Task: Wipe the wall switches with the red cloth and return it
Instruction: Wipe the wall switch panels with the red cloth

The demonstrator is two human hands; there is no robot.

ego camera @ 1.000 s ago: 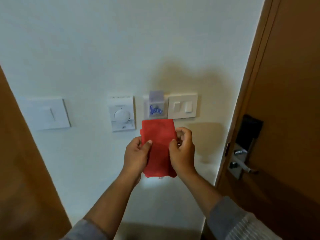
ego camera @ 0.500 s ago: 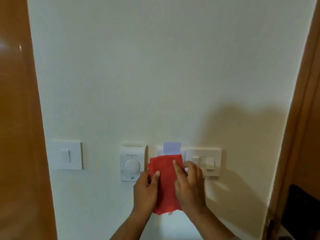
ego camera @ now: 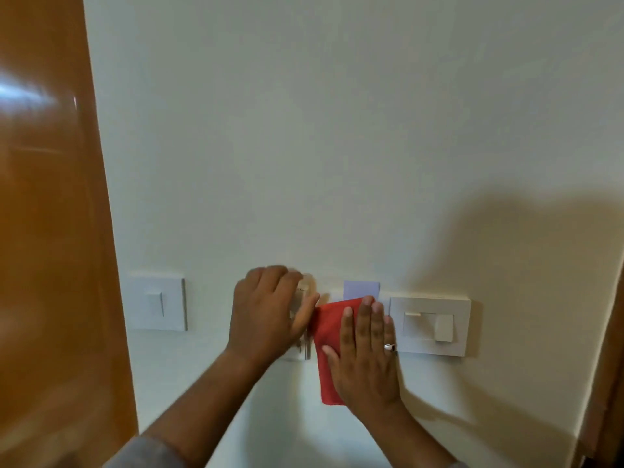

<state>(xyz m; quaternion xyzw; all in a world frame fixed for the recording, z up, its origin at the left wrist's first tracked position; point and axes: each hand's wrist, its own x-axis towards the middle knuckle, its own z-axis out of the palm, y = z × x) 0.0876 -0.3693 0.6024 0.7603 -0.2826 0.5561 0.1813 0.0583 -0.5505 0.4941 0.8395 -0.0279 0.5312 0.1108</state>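
Observation:
My right hand [ego camera: 366,359] lies flat on the folded red cloth [ego camera: 326,332] and presses it against the wall, over the key card holder. A pale card [ego camera: 361,288] sticks up above the cloth. My left hand [ego camera: 266,315] rests spread over the white thermostat [ego camera: 299,352], which is mostly hidden, and holds nothing; its fingertips reach the cloth's left edge. To the right of the cloth sits a white double rocker switch [ego camera: 429,325], uncovered. A single white switch [ego camera: 157,304] is on the wall at the left.
A glossy brown wooden panel [ego camera: 50,231] borders the wall on the left. A brown door frame [ego camera: 607,383] runs down the right edge. Plain white wall fills the upper view.
Both hands held the cloth in front of the switches before. Now the left hand has let go and moved onto the thermostat, while the right hand flattens the cloth on the wall.

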